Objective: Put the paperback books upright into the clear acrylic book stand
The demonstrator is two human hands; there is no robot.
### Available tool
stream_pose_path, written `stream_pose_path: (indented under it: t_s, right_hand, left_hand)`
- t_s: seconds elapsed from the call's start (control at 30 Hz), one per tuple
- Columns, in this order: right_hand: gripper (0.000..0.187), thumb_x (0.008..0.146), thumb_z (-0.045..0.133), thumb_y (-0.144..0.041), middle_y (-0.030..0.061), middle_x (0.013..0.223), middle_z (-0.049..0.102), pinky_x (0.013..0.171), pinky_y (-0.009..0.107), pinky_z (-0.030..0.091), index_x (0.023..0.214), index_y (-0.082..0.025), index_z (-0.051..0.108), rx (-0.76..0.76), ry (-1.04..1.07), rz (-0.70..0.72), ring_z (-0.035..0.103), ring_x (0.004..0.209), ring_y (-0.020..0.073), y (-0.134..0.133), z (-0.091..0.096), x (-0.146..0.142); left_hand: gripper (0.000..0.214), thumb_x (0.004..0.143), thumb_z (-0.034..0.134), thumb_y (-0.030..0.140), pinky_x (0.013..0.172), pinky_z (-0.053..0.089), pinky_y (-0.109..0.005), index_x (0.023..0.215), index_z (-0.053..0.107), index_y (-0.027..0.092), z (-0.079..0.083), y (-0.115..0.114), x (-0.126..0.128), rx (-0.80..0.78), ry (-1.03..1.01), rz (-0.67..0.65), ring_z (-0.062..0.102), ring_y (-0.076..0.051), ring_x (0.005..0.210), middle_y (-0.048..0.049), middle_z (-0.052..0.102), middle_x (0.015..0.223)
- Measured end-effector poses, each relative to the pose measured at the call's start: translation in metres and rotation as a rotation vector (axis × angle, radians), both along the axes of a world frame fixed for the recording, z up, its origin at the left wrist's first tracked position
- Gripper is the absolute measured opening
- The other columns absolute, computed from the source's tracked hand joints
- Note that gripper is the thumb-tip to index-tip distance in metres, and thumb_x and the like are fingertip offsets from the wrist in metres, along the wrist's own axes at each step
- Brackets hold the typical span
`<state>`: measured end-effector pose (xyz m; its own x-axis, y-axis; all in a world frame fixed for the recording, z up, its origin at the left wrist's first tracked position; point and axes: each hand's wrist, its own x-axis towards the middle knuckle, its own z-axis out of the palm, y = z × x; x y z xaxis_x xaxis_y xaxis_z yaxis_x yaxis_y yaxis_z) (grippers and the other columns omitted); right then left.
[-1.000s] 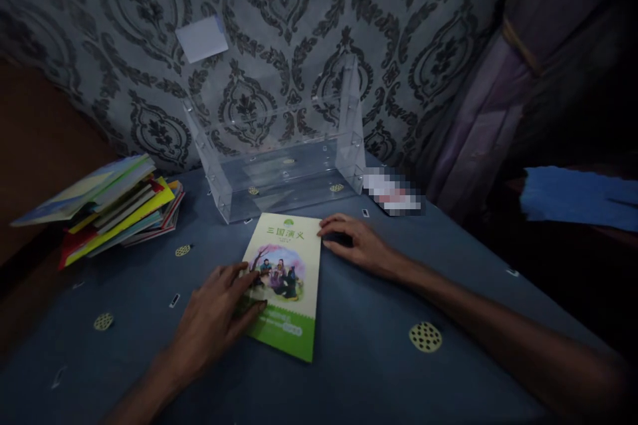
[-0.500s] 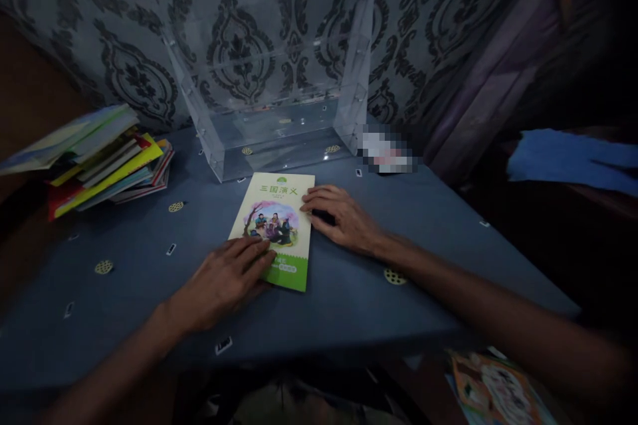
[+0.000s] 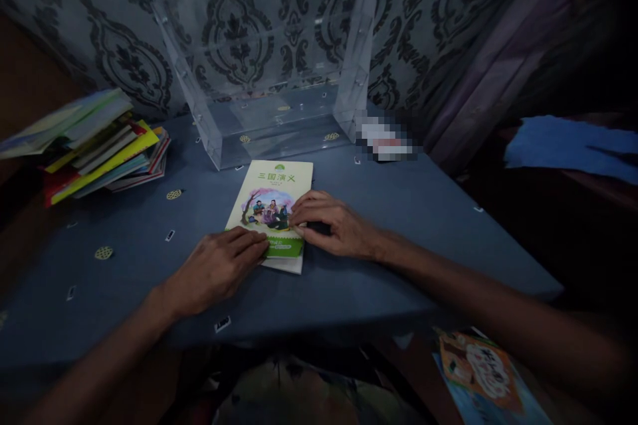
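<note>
Firstly, one blue surface [image 3: 339,292]; one clear rack [image 3: 355,73] at its back; one book stack [image 3: 107,153], left; one green-and-cream book [image 3: 269,206] before the rack. Left hand [image 3: 216,265] over its lower left, right hand [image 3: 336,222] at its right edge; hands apart, grip unclear.

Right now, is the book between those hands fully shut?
Not quite: the book looks slightly open, a pale page showing below the cover's green bottom edge.

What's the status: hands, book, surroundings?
Left hand at lower left of illustrated paperback; right hand at its right edge. White pages show below its cover. Transparent rack stands beyond.
</note>
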<state>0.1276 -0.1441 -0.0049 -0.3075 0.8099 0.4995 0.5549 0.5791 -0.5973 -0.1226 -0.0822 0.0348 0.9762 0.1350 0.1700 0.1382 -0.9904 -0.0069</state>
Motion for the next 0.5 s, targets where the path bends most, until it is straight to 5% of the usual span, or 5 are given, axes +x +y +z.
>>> stream_pose_path:
  t_s: [0.5]
  right_hand:
    - [0.018, 0.091, 0.062, -0.031, 0.0102, 0.104, 0.069, 0.093, 0.042, 0.047, 0.097, -0.016, 0.069, 0.100, -0.146, 0.147, 0.059, 0.102, 0.0224, -0.0051, -0.0050, -0.0093]
  left_hand:
    - [0.026, 0.099, 0.048, 0.029, 0.079, 0.057, -0.035, 0.115, 0.062, 0.015, -0.0075, 0.0014, -0.0023, -0.007, -0.033, 0.005, 0.064, -0.022, 0.099, -0.0095, 0.069, 0.108]
